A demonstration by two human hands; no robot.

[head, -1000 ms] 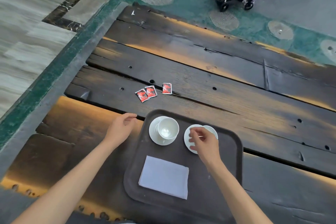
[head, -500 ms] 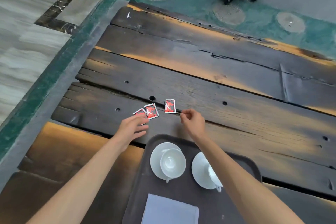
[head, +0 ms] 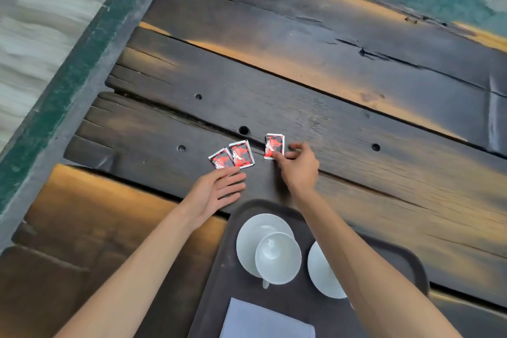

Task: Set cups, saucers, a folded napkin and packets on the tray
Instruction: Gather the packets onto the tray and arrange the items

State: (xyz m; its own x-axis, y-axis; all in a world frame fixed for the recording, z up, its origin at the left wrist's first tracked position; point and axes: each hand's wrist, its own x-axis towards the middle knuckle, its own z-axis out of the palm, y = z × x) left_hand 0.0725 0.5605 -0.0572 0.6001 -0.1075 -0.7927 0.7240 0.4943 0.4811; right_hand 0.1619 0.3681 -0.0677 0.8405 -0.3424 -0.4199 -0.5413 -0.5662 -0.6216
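Three red packets lie on the dark wooden table beyond the tray: a left packet (head: 221, 160), a middle packet (head: 241, 153) and a right packet (head: 273, 145). My right hand (head: 297, 166) pinches the right packet's lower corner while it lies flat. My left hand (head: 216, 191) is flat with spread fingers, its fingertips at the left packet's lower edge. The dark tray (head: 411, 266) holds a white cup (head: 277, 256) on a saucer (head: 251, 233), a second saucer (head: 321, 274) partly hidden by my right forearm, and a folded napkin (head: 263, 321).
The table (head: 329, 96) is made of rough planks with gaps and bolt holes. Its left edge (head: 90, 121) drops to a green-bordered floor. Round floor markings lie beyond the far edge at top right.
Both hands left the tray and reached forward to the packets. My right hand has closed in on the right packet; my left hand's fingers have spread flat below the left one. The view moved forward.
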